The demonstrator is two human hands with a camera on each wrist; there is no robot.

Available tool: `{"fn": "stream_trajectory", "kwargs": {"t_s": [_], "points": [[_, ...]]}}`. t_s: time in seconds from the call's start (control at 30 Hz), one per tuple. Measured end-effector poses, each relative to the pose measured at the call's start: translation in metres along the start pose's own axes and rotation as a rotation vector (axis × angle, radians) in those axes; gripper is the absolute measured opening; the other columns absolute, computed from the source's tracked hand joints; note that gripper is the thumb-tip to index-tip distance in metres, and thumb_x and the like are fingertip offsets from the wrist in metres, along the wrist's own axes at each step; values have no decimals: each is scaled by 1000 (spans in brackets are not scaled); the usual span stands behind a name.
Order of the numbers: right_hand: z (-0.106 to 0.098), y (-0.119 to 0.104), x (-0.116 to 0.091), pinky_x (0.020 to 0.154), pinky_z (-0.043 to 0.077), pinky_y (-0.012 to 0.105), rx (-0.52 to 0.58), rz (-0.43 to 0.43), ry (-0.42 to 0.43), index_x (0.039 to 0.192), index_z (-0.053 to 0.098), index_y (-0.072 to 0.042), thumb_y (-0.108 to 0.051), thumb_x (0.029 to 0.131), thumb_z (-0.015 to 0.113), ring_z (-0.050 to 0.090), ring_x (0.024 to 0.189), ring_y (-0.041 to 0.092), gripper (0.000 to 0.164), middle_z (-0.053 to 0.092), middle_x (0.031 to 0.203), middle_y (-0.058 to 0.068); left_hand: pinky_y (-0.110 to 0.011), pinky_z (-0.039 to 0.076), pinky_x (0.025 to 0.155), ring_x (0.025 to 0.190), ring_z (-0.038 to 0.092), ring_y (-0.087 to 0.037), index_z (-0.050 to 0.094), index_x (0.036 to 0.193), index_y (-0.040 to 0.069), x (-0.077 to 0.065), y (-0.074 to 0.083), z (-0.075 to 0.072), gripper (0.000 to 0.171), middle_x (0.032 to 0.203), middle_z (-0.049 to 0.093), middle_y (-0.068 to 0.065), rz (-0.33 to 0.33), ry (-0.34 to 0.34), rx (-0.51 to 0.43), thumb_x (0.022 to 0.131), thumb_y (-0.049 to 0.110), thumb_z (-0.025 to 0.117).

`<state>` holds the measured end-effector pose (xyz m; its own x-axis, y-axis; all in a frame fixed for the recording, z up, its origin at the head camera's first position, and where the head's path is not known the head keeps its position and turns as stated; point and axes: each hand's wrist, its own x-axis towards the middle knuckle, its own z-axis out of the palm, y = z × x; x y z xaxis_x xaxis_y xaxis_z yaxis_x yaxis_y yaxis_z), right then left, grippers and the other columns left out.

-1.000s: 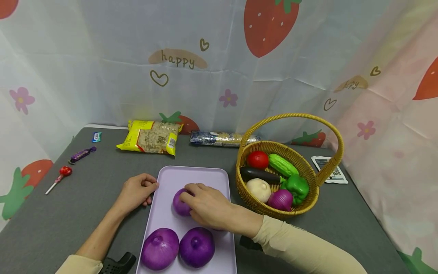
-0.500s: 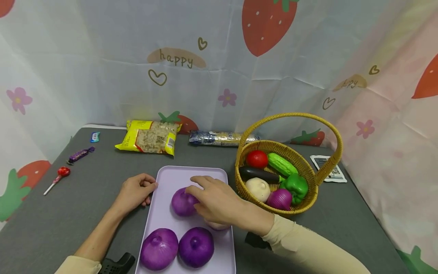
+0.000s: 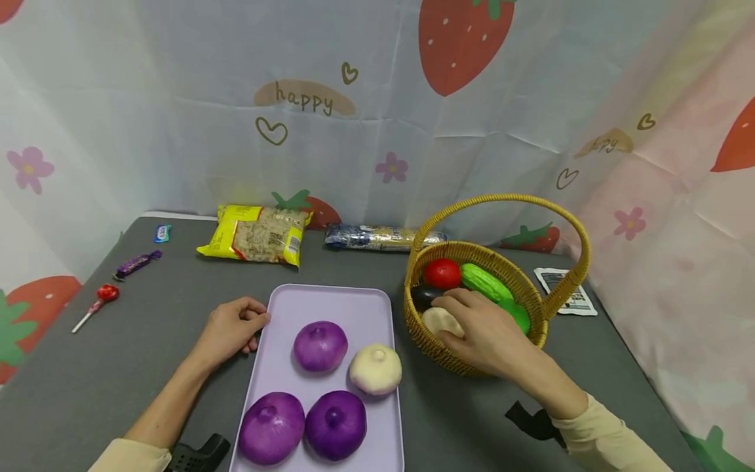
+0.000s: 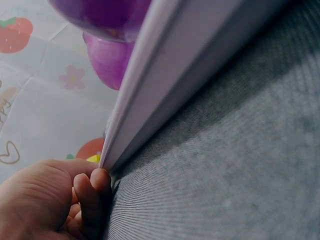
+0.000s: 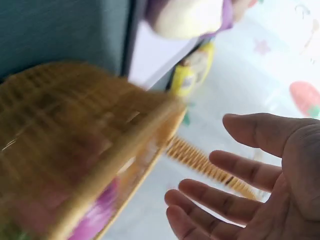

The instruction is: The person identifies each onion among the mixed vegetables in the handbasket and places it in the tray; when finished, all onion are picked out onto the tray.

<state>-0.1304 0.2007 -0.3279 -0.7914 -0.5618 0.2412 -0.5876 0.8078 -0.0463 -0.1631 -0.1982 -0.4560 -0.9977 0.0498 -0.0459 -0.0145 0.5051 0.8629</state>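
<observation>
My left hand point(image 3: 231, 330) pinches the left rim of a lilac tray point(image 3: 330, 298); the left wrist view shows its fingertips at the edge. In the tray sit a purple onion point(image 3: 320, 345), a lighter purple onion point(image 3: 271, 428), a dark purple onion point(image 3: 335, 425) and a whitish, turnip-like vegetable point(image 3: 375, 370). My right hand point(image 3: 492, 333) is over the wicker basket point(image 3: 425, 341), fingers spread and holding nothing in the right wrist view. Around it show a tomato point(image 3: 442, 273), cucumber point(image 3: 486, 282), eggplant point(image 3: 423, 297), white bulb point(image 3: 441, 320) and green pepper point(image 3: 518, 314). A purple onion point(image 5: 97, 212) is hidden by the hand in the head view.
The basket's tall handle point(image 3: 580, 262) arches above its right side. Behind lie a yellow food bag point(image 3: 259, 234) and a long shiny packet point(image 3: 380, 238). A lollipop point(image 3: 103, 296) and two wrapped candies point(image 3: 137, 263) are at left. A white pouch point(image 3: 572, 295) lies behind the basket.
My right hand has let go of the upper purple onion on the tray and moved right, over the basket. The whitish vegetable is now uncovered. My left hand has stayed at the tray rim.
</observation>
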Motion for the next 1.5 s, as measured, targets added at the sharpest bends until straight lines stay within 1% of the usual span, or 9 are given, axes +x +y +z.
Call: {"fn": "stream_trajectory", "kwargs": {"t_s": [0.1, 0.2, 0.33, 0.43, 0.67, 0.9, 1.2, 1.33, 1.5], "points": [[-3, 15, -14, 77, 56, 40, -4, 91, -49, 118, 66, -11, -26, 81, 77, 64, 100, 23, 41, 67, 113, 7, -28, 51, 46, 47, 57, -11, 63, 107, -1, 0, 0, -1, 25, 70, 64, -6, 5, 4, 2, 94, 20, 63], [-4, 24, -25, 79, 56, 44, -5, 180, -108, 121, 64, -11, -30, 83, 76, 64, 101, 25, 44, 67, 114, 8, -28, 51, 46, 47, 57, -11, 63, 107, -2, 0, 0, -1, 25, 70, 64, -5, 7, 5, -2, 94, 20, 63], [-4, 33, -32, 79, 57, 49, -10, 250, -162, 123, 63, -12, -33, 84, 74, 63, 103, 29, 46, 66, 117, 12, -28, 51, 46, 47, 57, -11, 63, 106, -2, 0, 0, -1, 24, 69, 63, -5, 11, 6, -3, 94, 19, 63], [-3, 36, -36, 77, 56, 50, -13, 264, -185, 123, 63, -12, -35, 84, 74, 63, 103, 31, 47, 65, 118, 14, -28, 51, 46, 47, 57, -11, 63, 106, -1, 0, 0, -1, 24, 69, 64, -5, 14, 6, 3, 94, 20, 63], [3, 41, -41, 76, 55, 48, -2, 292, -264, 126, 62, -11, -37, 85, 73, 62, 102, 29, 50, 64, 120, 15, -28, 51, 46, 47, 57, -11, 63, 106, -1, 0, -1, 1, 24, 68, 63, -4, 6, 1, 6, 94, 20, 63], [6, 43, -36, 74, 55, 45, 10, 291, -297, 126, 61, -11, -40, 86, 71, 64, 94, 24, 50, 66, 116, 14, -28, 51, 46, 47, 57, -11, 63, 105, -1, 0, 0, 0, 23, 68, 63, -4, 7, 5, 4, 94, 19, 63], [6, 46, -32, 73, 55, 43, 81, 304, -350, 125, 62, -12, -41, 85, 72, 63, 93, 22, 51, 67, 115, 12, -27, 51, 47, 48, 57, -11, 63, 107, -1, -1, 2, 0, 25, 69, 63, -5, 4, -1, 15, 94, 20, 62], [3, 46, -33, 74, 55, 42, 104, 311, -324, 123, 63, -11, -41, 83, 74, 62, 93, 21, 52, 67, 115, 13, -28, 51, 47, 48, 57, -11, 63, 107, -1, 0, 2, 1, 25, 69, 62, -5, 3, -4, 8, 94, 20, 62], [-4, 44, -33, 70, 55, 39, 112, 330, -237, 122, 65, -9, -40, 79, 78, 61, 90, 22, 55, 63, 116, 15, -28, 51, 46, 48, 57, -11, 63, 106, -1, -1, 0, 0, 24, 69, 63, -5, 6, 1, -1, 94, 19, 63]]}}
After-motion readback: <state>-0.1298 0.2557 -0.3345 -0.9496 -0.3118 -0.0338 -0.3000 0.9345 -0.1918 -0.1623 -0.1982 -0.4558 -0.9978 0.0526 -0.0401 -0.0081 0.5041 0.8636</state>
